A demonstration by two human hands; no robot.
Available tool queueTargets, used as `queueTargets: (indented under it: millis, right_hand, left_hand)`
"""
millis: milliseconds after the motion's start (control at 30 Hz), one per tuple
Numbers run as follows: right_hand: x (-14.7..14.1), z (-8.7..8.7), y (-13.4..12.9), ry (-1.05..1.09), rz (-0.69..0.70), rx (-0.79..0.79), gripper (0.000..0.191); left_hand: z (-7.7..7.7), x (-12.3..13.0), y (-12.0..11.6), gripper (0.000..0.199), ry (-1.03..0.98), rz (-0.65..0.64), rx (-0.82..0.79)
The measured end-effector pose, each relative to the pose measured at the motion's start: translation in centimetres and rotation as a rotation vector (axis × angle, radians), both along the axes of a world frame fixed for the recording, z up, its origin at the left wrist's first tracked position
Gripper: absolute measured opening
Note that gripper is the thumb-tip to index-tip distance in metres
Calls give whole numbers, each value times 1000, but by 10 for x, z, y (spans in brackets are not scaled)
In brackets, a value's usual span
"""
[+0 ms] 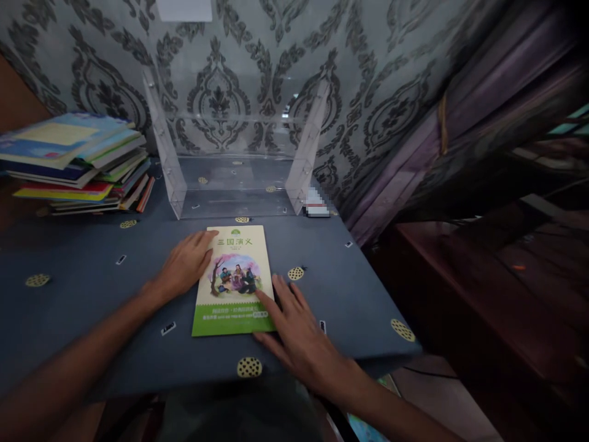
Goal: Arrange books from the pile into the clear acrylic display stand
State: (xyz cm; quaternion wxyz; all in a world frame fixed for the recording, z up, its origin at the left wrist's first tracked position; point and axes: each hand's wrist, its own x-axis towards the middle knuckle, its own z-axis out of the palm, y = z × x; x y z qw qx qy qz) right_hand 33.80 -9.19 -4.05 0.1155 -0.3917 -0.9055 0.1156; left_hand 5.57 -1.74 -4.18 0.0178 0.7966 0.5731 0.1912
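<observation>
A: Where do we have the book?
B: We have the book (239,270) lying flat and closed on the counter (350,301), cover up, between our two hands and in front of a clear rack (309,147).
A: How does our left hand (185,265) stand?
B: It lies at the book's upper left edge, fingertips touching near the top corner. That grip is released; we see the fingers stretched out loosely.
A: And our right hand (301,337)?
B: It sits at the lower right, one finger on the cover beside the picture, the thumb by the bottom edge. We have that grip released too, fingers spread.
A: What do we see on the cover?
B: A round painting of seated figures under a pink tree, green lettering above it and a green band below.
A: What else is around us?
B: A leaning stack of books (80,166) to the left of the rack, patterned wallpaper (221,92) behind it, and a purple curtain (414,159) gathered by a band on the right. The counter's blue-grey covering shows yellow, dark-spotted prints.
</observation>
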Motion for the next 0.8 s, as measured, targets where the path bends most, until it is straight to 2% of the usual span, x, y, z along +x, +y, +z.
queueTargets:
  millis: [133, 267, 367, 433, 500, 600, 667, 733, 800]
  right_hand:
    - [-11, 14, -9, 35, 66, -72, 60]
    - [-39, 30, -9, 150, 303, -175, 55]
    - [-54, 29, 1, 264, 396, -193, 40]
    - [-56, 23, 16, 347, 333, -215, 30]
    - [-52, 16, 39, 461, 170, -252, 27]
    - [-43, 6, 87, 707, -83, -356, 28]
    - [-39, -1, 120, 855, -196, -344, 28]
    - [-38, -8, 144, 902, -275, -324, 27]
    - [-38, -14, 157, 897, -294, -336, 26]
  left_hand:
    - [1, 0, 5, 36, 3, -49, 2]
    - [1, -7, 26, 35, 18, -82, -73]
    - [8, -3, 33, 35, 47, -82, -125]
    - [14, 6, 29, 35, 74, -94, -125]
    - [20, 20, 20, 35, 109, -121, -108]
    - [29, 44, 5, 36, 204, -143, -103]
    - [35, 60, -2, 38, 302, -123, -117]
    - [37, 72, -5, 33, 388, -86, -126]
    - [36, 79, -6, 27, 435, -52, -125]
